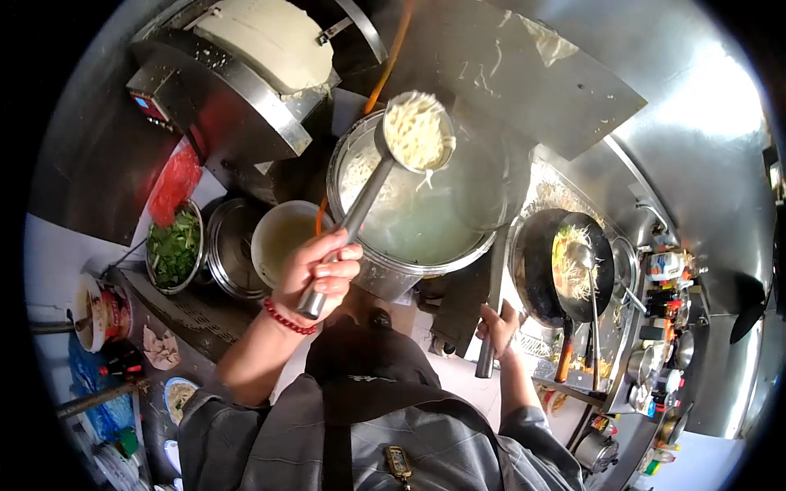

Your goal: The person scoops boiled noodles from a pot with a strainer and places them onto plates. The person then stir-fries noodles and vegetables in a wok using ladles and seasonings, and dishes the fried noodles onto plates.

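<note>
My left hand (pixel 321 266) is closed around the grey handle of a long-handled noodle strainer (pixel 360 200). Pale noodles (pixel 416 131) fill its round head, which is raised over a large steel pot (pixel 430 268) of cloudy, steaming water. A few strands hang over the rim, and more noodles (pixel 360 170) lie in the water at the left. Beside the pot on the right, my right hand (pixel 499 327) grips a second long metal handle (pixel 486 358). It runs up along the pot's right side; its far end is blurred and hard to make out.
A wok (pixel 536 278) with vegetables and a ladle (pixel 591 282) sits on the right stove. Left of the pot stand a bowl of pale liquid (pixel 282 241), a lidded steel pot (pixel 229 245) and a bowl of greens (pixel 174 254). A machine holding dough (pixel 266 41) overhangs the far left.
</note>
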`<state>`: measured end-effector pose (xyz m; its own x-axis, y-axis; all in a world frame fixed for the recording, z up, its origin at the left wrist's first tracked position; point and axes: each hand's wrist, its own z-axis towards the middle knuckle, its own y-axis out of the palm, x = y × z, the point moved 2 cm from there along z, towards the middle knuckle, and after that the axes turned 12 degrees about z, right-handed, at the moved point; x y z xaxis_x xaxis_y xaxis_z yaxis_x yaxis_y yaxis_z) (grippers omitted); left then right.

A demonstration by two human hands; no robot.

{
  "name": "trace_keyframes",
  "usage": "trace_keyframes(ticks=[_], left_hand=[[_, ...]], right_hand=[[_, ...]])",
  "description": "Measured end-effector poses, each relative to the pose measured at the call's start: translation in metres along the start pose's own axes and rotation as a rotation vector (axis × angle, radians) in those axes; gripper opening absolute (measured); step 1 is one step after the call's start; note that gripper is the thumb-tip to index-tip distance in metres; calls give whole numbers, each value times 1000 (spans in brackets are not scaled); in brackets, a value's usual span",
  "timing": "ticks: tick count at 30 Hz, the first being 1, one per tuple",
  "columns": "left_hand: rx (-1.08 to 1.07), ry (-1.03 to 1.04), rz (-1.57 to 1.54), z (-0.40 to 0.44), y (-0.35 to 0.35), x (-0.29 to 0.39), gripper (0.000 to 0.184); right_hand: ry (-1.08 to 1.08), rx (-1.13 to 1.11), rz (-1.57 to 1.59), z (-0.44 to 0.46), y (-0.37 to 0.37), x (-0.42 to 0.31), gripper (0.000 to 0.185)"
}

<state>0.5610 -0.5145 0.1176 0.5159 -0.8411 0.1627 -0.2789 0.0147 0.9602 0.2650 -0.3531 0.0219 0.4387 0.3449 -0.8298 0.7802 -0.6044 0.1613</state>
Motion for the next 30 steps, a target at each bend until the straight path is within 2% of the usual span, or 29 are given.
trace_keyframes(ticks=[2,4,6,7,10,12,14,15,16,18,19,22,24,25,26,27,28,30], left_hand=[[27,36,114,-7,29,2,14],[46,46,213,-3,46,1,18],[129,79,485,4,55,1,20],[126,72,607,12,51,2,25],[228,77,983,34,34,-8,43],[346,39,1376,50,2,-16,56],[445,177,2044,59,-23,-22,66],[446,193,2224,54,-25,-21,68],[456,182,2212,48,-29,-19,68],[422,479,2306,24,-33,-20,65],[454,339,2295,8,-29,-19,66],[423,604,2257,-49,-43,-19,64],[479,550,2235,-96,-58,-27,62],[551,525,2082,-120,-72,-32,61],[615,500,1930,-144,-89,-37,61],[638,643,1843,-161,-113,-45,60],[661,655,1827,-179,-122,-51,60],[600,391,857,-211,-144,-67,57]], right_hand=[[176,-58,263,6,9,9,17],[300,-214,454,14,16,16,18],[416,-330,605,16,25,10,15],[479,-452,681,19,25,7,17],[629,-618,906,17,24,-6,20],[570,-600,815,11,22,-17,18],[543,-590,715,4,25,-22,19],[561,-587,727,4,23,-17,19],[580,-580,739,3,22,-13,19],[595,-592,741,0,18,-3,24],[615,-577,779,-3,18,5,24],[645,-574,834,-12,26,22,23],[613,-476,808,-17,31,40,22],[611,-446,828,-22,35,50,21],[589,-508,807,-25,41,57,21],[540,-489,745,-37,50,64,21],[496,-474,673,-51,62,68,21],[462,-483,589,-91,81,79,22]])
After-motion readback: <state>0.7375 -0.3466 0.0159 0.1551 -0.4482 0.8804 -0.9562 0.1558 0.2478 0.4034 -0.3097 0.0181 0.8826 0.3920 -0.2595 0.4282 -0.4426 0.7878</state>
